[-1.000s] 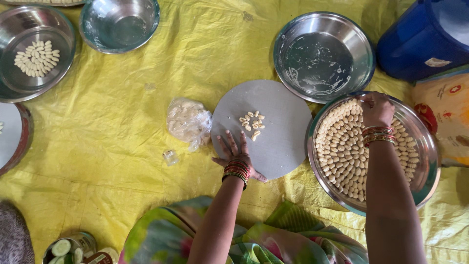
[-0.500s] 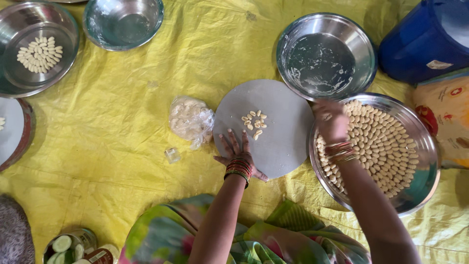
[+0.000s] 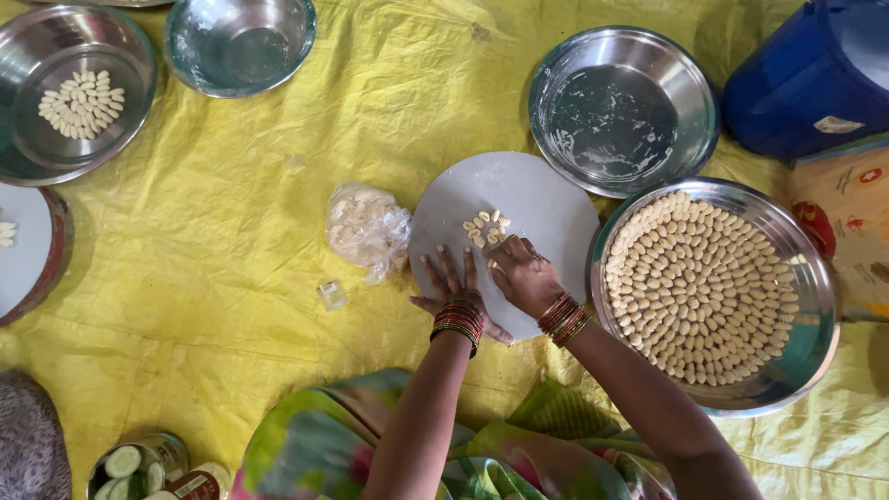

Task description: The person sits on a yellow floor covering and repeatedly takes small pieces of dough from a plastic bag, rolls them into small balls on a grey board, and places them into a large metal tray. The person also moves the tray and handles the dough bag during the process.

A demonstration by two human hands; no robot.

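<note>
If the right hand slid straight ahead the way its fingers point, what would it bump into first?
Probably the little heap of dough pieces on the round grey board, just beyond the right hand.

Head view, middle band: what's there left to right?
Plastic bag of dough → left hand → right hand, both on the round grey board → steel tray of shaped pieces.

We see bright, even daylight, soft shadows, glare on the steel bowls (image 3: 622, 109), and everything sharp.
</note>
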